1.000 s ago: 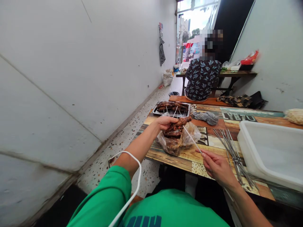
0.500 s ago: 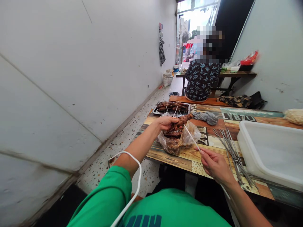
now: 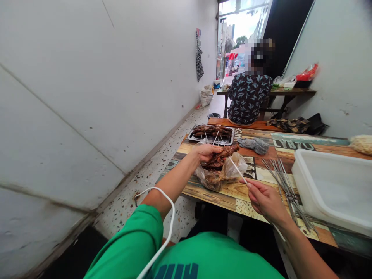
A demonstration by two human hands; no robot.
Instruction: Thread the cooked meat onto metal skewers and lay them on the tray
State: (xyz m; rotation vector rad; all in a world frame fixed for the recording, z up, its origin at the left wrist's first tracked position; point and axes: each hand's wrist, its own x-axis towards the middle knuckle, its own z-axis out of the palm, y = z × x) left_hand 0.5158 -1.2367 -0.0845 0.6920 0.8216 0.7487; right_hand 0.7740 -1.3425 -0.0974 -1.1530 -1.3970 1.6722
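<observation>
My left hand (image 3: 207,152) is closed on a dark reddish-brown piece of meat (image 3: 228,151), held over a clear plastic bag (image 3: 213,182) with more such meat in it. Between the fingers of my right hand (image 3: 266,199) is a long metal skewer (image 3: 238,170); its far end meets the underside of the held piece, and its other end sticks out below my wrist. How deep the tip goes into the meat I cannot tell. Behind the bag, a metal tray (image 3: 190,136) holds several dark skewered pieces.
Several loose metal skewers (image 3: 286,186) lie right of my right hand, beside a big white plastic tub (image 3: 308,190). A grey cloth (image 3: 254,145) rests behind the bag. Beyond the table (image 3: 223,193), a person in a leaf-patterned top (image 3: 247,99) sits at another table. A white cable (image 3: 171,217) loops near my left arm.
My left hand and the meat have shifted slightly to the right and down in the view. The skewer tip stays against the meat, and both hands keep their grip.
</observation>
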